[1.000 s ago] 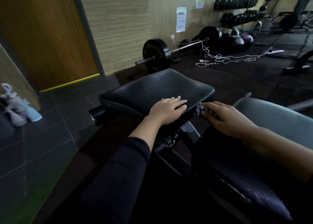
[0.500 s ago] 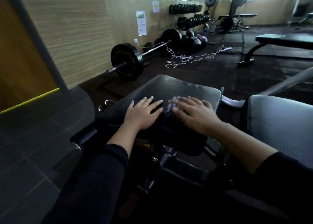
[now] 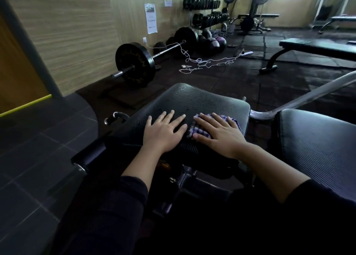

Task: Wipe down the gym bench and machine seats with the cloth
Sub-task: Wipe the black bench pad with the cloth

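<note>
A checked purple-and-white cloth (image 3: 198, 132) lies bunched on the ribbed black seat pad (image 3: 192, 104) at the centre of the frame, toward the pad's right side. The right hand (image 3: 217, 133) lies flat on top of it, fingers straight and spread, pressing it down into the pad; cloth shows past the fingertips and beside the thumb. The left hand (image 3: 163, 133) rests just beside it, palm down on the bare pad, fingers likewise stretched out and holding nothing. Both forearms come out of dark sleeves.

The pad is a rounded, padded slab with fine parallel ridges, and small droplets speckle its far half. A curved grey metal tube (image 3: 300, 98) runs from its right edge toward the upper right. At the right edge of the frame sits a second pad (image 3: 317, 148), greyer, with the same ribbing.

Beyond, on dark rubber flooring, a loaded barbell (image 3: 154, 56) lies along the wood-grain wall at upper left, with a tangled white cord (image 3: 208, 62) beside it. A dumbbell rack (image 3: 206, 12) stands at the upper centre and a flat bench (image 3: 317, 47) at the upper right.
</note>
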{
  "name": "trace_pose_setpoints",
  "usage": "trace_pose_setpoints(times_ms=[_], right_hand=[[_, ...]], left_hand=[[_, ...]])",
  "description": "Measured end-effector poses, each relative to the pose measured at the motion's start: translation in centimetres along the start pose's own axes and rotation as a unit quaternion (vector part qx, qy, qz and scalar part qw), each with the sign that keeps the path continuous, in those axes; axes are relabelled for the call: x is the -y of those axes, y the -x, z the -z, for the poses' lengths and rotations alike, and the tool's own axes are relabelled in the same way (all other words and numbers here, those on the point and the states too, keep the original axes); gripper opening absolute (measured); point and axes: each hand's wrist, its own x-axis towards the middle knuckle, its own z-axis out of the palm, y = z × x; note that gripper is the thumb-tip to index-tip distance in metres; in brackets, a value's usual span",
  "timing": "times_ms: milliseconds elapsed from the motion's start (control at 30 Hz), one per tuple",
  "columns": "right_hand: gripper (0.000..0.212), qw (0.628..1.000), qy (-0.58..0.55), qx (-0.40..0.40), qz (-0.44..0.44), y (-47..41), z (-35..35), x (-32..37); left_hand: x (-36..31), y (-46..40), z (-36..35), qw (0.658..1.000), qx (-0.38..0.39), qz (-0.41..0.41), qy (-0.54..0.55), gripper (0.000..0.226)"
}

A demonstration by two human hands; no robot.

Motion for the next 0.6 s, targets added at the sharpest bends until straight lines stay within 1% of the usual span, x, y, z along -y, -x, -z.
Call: trace_pose_setpoints(times_ms=[100, 267, 500, 600], right_hand=[[0.062, 1.000, 0.004, 0.000, 0.007, 0.1, 0.0, 0.0], [0.059, 0.999, -0.029, 0.006, 0.031, 0.4, 1.0, -0.9], [0.064, 0.999, 0.008, 0.026, 0.034, -0.1, 0.9, -0.8], [0.059, 0.996, 0.053, 0.027, 0.074, 0.1, 0.3, 0.9]], left_hand=[[0.0, 0.1, -0.1, 1.000, -0.008, 0.007, 0.001, 0.049], [-0.1, 0.2, -0.2, 1.000, -0.015, 0.009, -0.002, 0.048], [-0.2, 0.2, -0.4, 1.000, -0.023, 0.011, 0.005, 0.046], [0.1, -0.1, -0.3, 0.999, -0.024, 0.009, 0.022, 0.045]])
